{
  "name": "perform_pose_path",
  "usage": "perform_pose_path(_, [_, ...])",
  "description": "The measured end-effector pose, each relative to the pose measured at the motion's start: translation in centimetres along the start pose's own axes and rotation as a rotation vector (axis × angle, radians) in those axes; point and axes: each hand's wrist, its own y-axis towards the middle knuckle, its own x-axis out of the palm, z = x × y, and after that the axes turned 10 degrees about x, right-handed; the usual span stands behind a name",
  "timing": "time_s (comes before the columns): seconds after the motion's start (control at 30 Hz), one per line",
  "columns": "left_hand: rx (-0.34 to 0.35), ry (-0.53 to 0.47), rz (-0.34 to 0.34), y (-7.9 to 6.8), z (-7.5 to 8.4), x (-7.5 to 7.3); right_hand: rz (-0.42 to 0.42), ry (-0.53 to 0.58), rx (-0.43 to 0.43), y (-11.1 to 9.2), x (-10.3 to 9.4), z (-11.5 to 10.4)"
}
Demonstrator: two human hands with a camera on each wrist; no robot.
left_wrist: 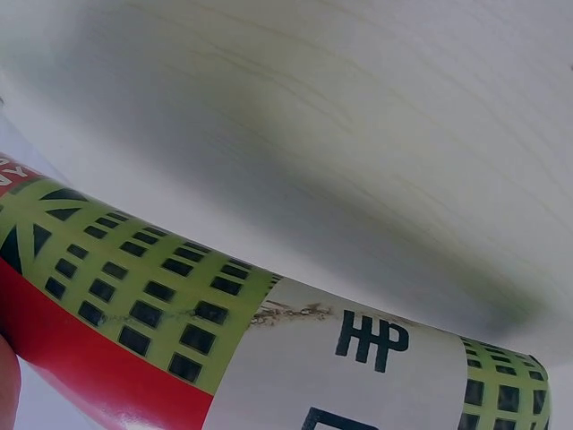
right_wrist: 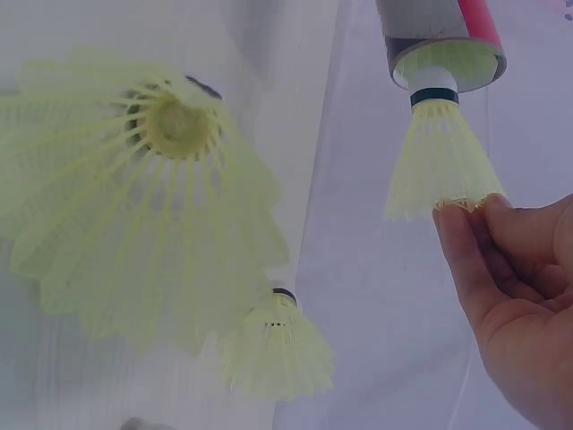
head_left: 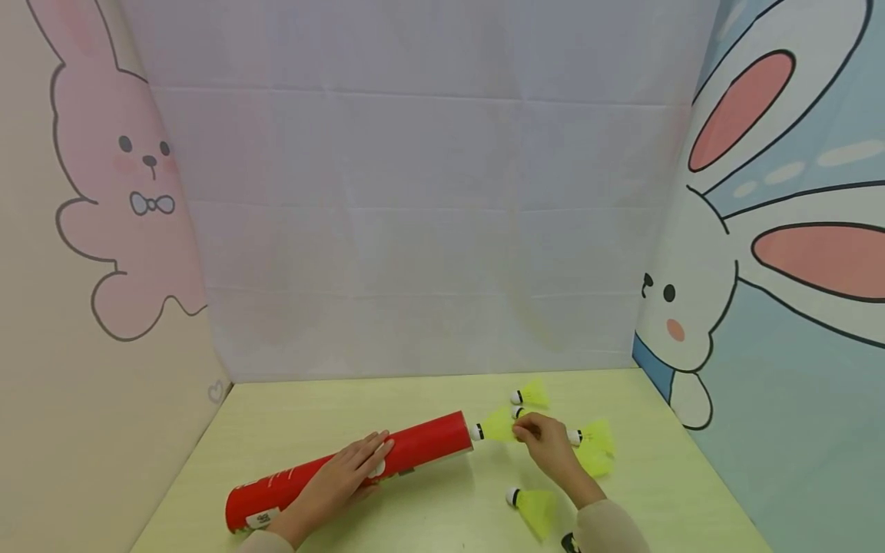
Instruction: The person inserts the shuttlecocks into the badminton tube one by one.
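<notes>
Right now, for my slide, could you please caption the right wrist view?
The right hand pinches a yellow shuttlecock by its skirt, cork end pointing toward the open tube.

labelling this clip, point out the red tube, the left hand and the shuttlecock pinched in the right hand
Red tube (head_left: 423, 444), head view: wall near its open end.
Left hand (head_left: 339, 478), head view: back of the hand.
Pinched shuttlecock (right_wrist: 441, 157), right wrist view: middle of its skirt.

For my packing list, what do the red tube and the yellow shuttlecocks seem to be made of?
Red tube: probably cardboard with a glossy printed coating, as the surface shows a bright highlight; plastic is possible. Yellow shuttlecocks: skirts likely matte, translucent plastic, judging by thin, even ribs; white bases look smooth, cork or foam.
</notes>
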Motion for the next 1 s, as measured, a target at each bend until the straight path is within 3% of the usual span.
perform_pose_path(0.23, [-0.023, -0.004, -0.019, 0.1, 0.1, 0.1, -0.013, 0.04, -0.039, -0.2, 1.5, -0.7])
perform_pose_path(0.5, [0.013, -0.005, 0.017, 0.3, 0.1, 0.4, -0.033, 0.059, -0.069, -0.5, 2.9, -1.2])
perform_pose_path(0.67, [0.007, 0.003, 0.006, 0.4, 0.1, 0.3, -0.038, 0.059, -0.106, -0.5, 3.7, -1.5])
perform_pose_path(1.0, [-0.012, 0.005, -0.007, 0.5, 0.2, 0.3, -0.063, 0.066, -0.107, -0.4, 4.3, -1.8])
